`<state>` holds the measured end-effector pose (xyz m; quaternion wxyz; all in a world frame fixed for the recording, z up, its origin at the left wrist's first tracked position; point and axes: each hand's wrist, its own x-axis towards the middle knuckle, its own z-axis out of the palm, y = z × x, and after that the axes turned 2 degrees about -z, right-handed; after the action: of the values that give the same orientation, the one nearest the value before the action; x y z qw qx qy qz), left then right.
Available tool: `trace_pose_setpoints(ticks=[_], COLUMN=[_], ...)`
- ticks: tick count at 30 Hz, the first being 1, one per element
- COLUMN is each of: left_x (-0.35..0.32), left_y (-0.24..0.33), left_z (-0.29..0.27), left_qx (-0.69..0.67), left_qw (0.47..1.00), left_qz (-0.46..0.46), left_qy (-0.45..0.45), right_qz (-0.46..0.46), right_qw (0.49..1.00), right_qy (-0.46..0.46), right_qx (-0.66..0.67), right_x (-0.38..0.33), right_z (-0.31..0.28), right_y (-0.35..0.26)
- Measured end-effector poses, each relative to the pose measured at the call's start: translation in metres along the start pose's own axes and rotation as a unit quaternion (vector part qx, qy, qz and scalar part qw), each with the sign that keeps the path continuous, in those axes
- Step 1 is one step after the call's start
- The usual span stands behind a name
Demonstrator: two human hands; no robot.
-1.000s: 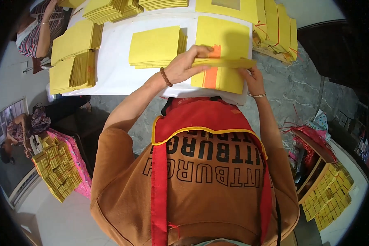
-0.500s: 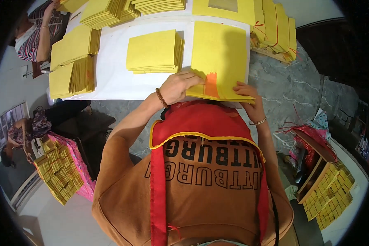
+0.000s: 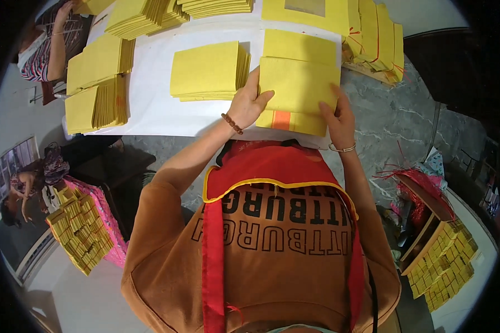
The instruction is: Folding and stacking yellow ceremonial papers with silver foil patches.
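Note:
On the near right of the white table (image 3: 155, 83), a yellow paper sheet (image 3: 299, 83) is folded over on itself, the flap lying across the yellow paper beneath. An orange patch (image 3: 281, 120) shows on the strip nearest me. My left hand (image 3: 252, 102) grips the sheet's left edge, thumb on top and fingers along the side. At the right edge, my right hand (image 3: 340, 115) holds the sheet between thumb and fingers; its fingertips are slightly blurred. Just left of my left hand lies a stack of folded yellow papers (image 3: 205, 69).
More folded stacks (image 3: 97, 102) line the table's left side. Tied yellow bundles (image 3: 375, 39) stand beyond its right edge. A person in a striped top (image 3: 41, 55) is at the far left. Crates of yellow bundles (image 3: 80, 230) are lower left, with more bundles (image 3: 444, 266) lower right.
Both hands have moved away from the near table edge, bringing the sheet's near part over into a fold. The orange patch is now partly covered.

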<state>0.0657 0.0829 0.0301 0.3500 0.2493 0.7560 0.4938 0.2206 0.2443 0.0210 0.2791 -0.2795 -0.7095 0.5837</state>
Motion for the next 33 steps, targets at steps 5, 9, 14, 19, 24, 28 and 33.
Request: trace_pose_setpoints(ticks=[5,9,14,19,24,28,33], left_x=[0.005,0.006,-0.012,-0.014,-0.002,-0.002,-0.001], left_y=[0.002,0.006,0.036,0.050,0.012,0.009,0.005], left_z=[0.001,-0.001,-0.010,0.000,0.029,0.033,0.034], left_qx=[-0.049,-0.040,-0.061,0.379,0.415,0.425,0.429], left_qw=[0.999,0.999,0.998,0.881,0.861,0.861,0.859], left_qz=[-0.008,-0.033,-0.009,0.283,0.292,0.275,0.275], left_qy=[0.001,0.003,0.007,0.021,-0.044,-0.049,-0.046], right_qz=[0.077,0.050,0.080,0.110,0.053,0.133,-0.175], right_qw=[0.995,0.994,0.993,0.991,0.989,0.982,0.823], right_qy=[-0.048,-0.040,-0.038,-0.029,-0.045,-0.082,-0.153], right_qx=[-0.049,-0.091,-0.082,-0.072,-0.128,-0.105,-0.518], right_x=[0.002,0.005,0.004,0.003,0.006,0.008,-0.021], right_z=[-0.004,-0.001,-0.001,0.003,0.002,-0.002,0.016], right_y=[0.003,0.010,0.006,0.003,0.002,-0.008,-0.028])
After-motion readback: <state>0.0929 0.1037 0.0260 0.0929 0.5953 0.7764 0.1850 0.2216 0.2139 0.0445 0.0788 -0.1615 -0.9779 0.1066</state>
